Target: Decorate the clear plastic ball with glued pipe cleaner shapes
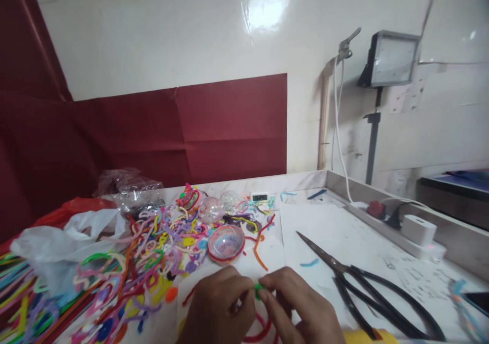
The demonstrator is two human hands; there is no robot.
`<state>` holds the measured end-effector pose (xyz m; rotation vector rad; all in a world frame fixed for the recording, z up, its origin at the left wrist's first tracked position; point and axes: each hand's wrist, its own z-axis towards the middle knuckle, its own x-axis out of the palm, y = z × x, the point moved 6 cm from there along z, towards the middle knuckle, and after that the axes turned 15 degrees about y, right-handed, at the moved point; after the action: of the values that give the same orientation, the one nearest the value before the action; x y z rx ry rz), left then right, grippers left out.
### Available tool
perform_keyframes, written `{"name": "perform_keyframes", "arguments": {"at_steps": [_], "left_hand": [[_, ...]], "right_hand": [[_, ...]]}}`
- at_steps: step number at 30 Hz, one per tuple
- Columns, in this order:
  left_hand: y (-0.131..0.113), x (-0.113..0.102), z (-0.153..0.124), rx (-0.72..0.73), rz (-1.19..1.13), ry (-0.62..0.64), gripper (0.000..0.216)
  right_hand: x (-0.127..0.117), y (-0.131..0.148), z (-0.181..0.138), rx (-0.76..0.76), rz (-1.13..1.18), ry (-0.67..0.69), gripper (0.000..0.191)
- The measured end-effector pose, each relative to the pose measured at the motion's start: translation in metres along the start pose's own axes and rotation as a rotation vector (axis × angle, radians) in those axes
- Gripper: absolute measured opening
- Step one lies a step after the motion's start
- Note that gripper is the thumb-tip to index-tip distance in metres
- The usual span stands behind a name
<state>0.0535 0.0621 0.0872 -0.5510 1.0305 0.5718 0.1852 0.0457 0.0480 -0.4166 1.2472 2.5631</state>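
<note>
My left hand (225, 303) and my right hand (298, 303) meet low in the middle, fingertips pinched together. Between them is a small green pipe cleaner (259, 288), mostly covered by the fingers, so its shape does not show. Beneath the hands a red pipe cleaner (263, 328) curves over the white paper. Just beyond them sits a clear plastic bowl-like half shell (226, 244) with a red rim. An orange pipe cleaner (260, 255) lies bent to its right. Large black-handled scissors (344, 270), blades apart, rest to the right of my right hand.
A tangled heap of coloured pipe cleaners (164, 242) spreads over the left side, beside a white plastic bag (72, 247). Clear balls (212, 210) and a small digital display (260, 197) stand farther back. A power strip (397, 234) runs along the right edge.
</note>
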Motion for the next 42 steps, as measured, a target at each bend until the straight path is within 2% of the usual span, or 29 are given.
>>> {"name": "perform_keyframes", "arguments": {"at_steps": [3,6,12,16,21,29,34,39,42], "left_hand": [[-0.004,0.001,0.001,0.025,0.008,0.001,0.027],[-0.005,0.0,0.004,0.031,-0.063,0.029,0.027],[0.004,0.001,0.006,-0.058,-0.347,0.143,0.027],[0.012,0.002,0.005,-0.138,-0.414,0.114,0.024],[0.017,0.003,0.004,-0.219,-0.521,0.105,0.022],[0.011,0.004,0.006,-0.234,-0.547,0.186,0.016],[0.009,0.008,0.005,-0.161,-0.501,0.175,0.029],[0.016,0.01,0.002,-0.269,-0.592,0.184,0.029],[0.018,0.013,0.003,-0.294,-0.659,0.214,0.03]], "right_hand": [[0.003,0.001,-0.002,-0.071,-0.095,0.042,0.013],[0.006,-0.002,-0.002,0.011,-0.089,0.071,0.02],[0.003,-0.005,0.002,0.221,0.101,0.187,0.029],[0.002,-0.01,0.006,0.256,0.207,0.313,0.031],[0.004,-0.017,0.006,0.27,0.279,0.355,0.033],[0.002,-0.014,0.004,0.255,0.121,0.288,0.032],[0.002,-0.009,0.005,0.229,0.054,0.271,0.033],[0.007,-0.017,0.005,0.298,0.268,0.323,0.037],[0.009,-0.02,0.005,0.362,0.427,0.293,0.042]]}}
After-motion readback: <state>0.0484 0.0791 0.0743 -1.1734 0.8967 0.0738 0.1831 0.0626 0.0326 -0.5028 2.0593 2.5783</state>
